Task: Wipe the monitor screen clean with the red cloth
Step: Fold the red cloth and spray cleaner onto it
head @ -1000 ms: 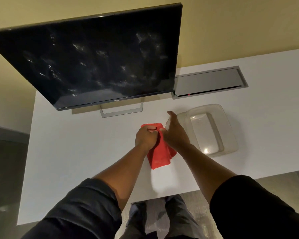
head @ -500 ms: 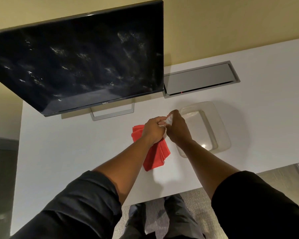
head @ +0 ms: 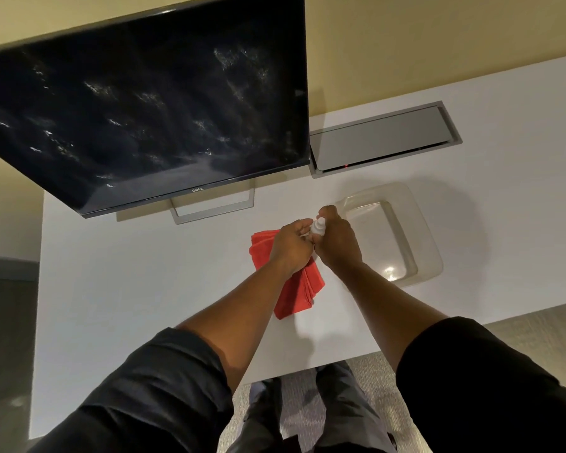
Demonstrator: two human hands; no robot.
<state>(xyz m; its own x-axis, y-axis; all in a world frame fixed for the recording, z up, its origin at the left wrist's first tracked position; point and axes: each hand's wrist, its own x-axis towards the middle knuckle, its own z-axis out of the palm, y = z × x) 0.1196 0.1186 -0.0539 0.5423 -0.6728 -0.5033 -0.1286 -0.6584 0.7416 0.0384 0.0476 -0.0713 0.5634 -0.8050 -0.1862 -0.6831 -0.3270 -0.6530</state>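
The black monitor [head: 144,119] stands at the back left of the white desk [head: 138,289], its dark screen covered in pale smudges. The folded red cloth [head: 299,295] lies on the desk in front of it, partly hidden under my left hand [head: 290,246] and wrist. My right hand [head: 337,243] grips a small white bottle [head: 318,226] just above the cloth. The fingertips of my left hand pinch the top of that bottle. Both hands meet at the bottle, well below the screen.
A clear plastic container [head: 419,237] sits right of my hands. A grey cable hatch [head: 379,138] is set into the desk behind it. The monitor's metal stand [head: 213,210] rests just beyond the cloth. The desk's front edge is near my legs.
My left hand has let go of the red cloth and moved right to the bottle's top. The cloth now lies on the desk. The view has shifted a little.
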